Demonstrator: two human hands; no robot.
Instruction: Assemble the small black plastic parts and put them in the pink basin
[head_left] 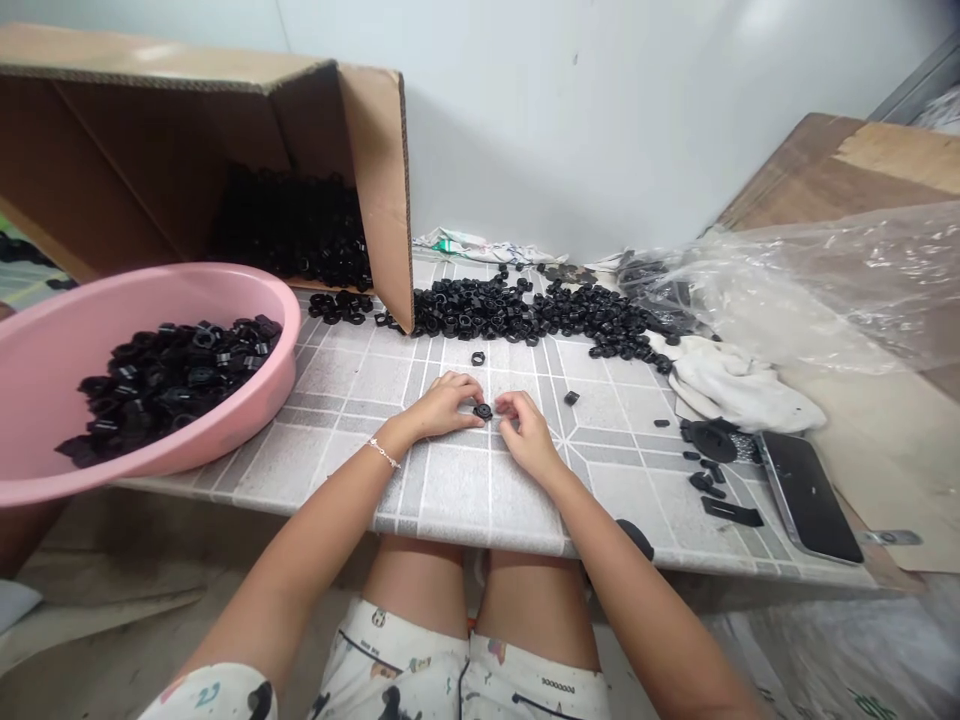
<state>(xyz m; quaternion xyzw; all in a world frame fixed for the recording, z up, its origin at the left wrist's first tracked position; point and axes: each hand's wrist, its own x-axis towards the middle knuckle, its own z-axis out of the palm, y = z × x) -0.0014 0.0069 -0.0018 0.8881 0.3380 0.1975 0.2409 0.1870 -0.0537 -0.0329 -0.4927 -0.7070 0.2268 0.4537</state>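
Head view: one part in hand, many more lying about

The left hand (pixel 450 405) pinches a small round black part (pixel 482 411) between thumb and fingers, just above or on the table (pixel 450 480), near its front edge. The right hand (pixel 527 435) is just beside it, fingers curled and thumb close to them; whether it touches the part or grips some tiny piece, I cannot tell.

As for how far along things are, only this single part is being handled. Beyond the hands, a lone ring (pixel 478 358) lies apart from the rest, and a small block (pixel 571 398) sits off to the right. Behind them a long pile (pixel 480 308) of black parts spreads across the table, running from the mouth of the box (pixel 382 180) toward the plastic sheet (pixel 810 290). The box, on its side, contains a big heap (pixel 292 230) too.

At left, the pink basin (pixel 262 425) carries a good batch (pixel 195 370) of similar-looking parts. Which lot is finished and which is left cannot be read from their looks; judging by the amounts, the work seems well short of its end. Odd bits (pixel 705 482) lie at right, near the phone (pixel 810 495) and a white cloth (pixel 709 380)
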